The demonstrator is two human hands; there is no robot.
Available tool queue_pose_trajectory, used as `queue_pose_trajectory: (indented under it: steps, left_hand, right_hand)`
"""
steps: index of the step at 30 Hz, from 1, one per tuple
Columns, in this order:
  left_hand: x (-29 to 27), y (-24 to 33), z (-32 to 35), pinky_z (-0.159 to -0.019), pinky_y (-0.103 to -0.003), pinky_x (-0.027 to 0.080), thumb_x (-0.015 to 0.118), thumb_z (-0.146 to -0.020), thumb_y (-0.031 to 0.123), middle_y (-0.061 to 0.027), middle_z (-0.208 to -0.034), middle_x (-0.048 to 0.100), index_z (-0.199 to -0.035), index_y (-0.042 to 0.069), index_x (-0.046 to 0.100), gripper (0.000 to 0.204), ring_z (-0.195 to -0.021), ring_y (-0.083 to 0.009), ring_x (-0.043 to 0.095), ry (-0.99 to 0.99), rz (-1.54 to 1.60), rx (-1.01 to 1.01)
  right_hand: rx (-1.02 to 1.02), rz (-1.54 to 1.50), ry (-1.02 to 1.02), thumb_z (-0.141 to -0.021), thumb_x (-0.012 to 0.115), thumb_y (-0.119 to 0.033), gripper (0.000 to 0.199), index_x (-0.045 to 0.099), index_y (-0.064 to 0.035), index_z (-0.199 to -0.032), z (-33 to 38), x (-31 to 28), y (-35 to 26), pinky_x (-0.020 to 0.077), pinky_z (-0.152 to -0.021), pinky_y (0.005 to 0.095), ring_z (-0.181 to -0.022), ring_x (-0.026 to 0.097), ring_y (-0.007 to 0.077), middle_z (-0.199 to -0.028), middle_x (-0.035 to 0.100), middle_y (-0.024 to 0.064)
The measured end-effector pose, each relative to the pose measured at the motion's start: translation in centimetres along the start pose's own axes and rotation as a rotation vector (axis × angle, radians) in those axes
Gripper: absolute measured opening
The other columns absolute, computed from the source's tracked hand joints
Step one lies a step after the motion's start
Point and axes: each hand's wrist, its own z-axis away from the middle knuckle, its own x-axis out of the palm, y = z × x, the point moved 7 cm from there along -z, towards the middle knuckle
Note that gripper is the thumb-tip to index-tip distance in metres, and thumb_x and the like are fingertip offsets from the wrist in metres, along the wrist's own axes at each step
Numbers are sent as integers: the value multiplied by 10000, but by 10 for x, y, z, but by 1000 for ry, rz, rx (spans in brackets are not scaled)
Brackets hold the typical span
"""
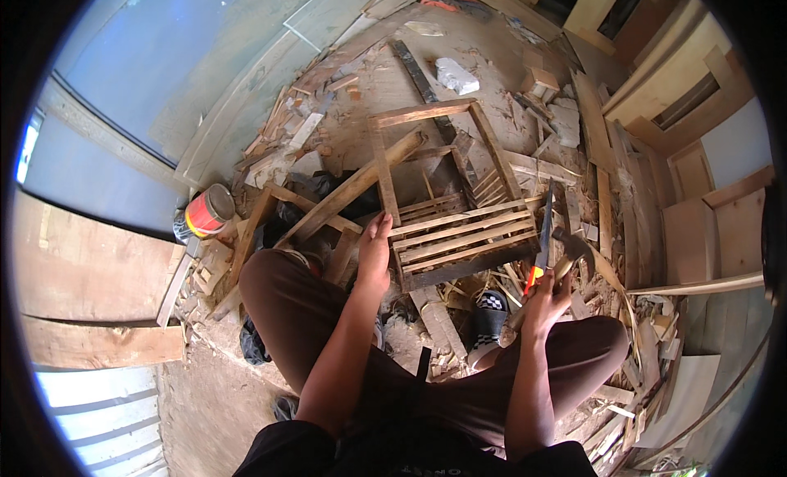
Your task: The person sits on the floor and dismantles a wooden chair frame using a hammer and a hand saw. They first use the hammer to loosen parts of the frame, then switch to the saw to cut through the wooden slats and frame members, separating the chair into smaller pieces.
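A small wooden frame with slats stands tilted in front of me, its open rectangular part rising at the far side. My left hand is closed round the left upright of this frame, near the end of the slats. Beside the frame's right end, my right hand is closed round the handle of a hammer, whose dark claw head points up and right. A saw-like blade with a red and yellow handle reaches up from the same fingers; whether they grip it too, I cannot tell.
Wood offcuts and shavings litter the floor. A long beam leans left of the frame. A red paint can stands farther left. Beyond the frame lie a white block and a dark plank. Wooden panels line the right.
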Motion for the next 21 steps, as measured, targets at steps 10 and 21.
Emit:
queue_pose_trajectory:
  steps: [10,21]
  left_hand:
    - [16,1,4,-1147,-402,359,616,-1070,456,-44,-1405,600,-1403,120,609,473,-1331,-212,520,128,-34,-82]
    - [20,-16,-16,-1221,-483,246,610,-1039,575,-46,-1564,511,-1381,167,676,536,-1501,-247,345,-38,-78,-29]
  right_hand:
    - [499,208,-136,-935,682,-142,184,639,16,-851,-4,-35,199,498,-430,339,-489,613,187,-666,632,89]
    - [461,201,-149,-963,685,-183,220,683,4,-846,-13,20,295,469,-448,362,-533,634,206,-683,652,92]
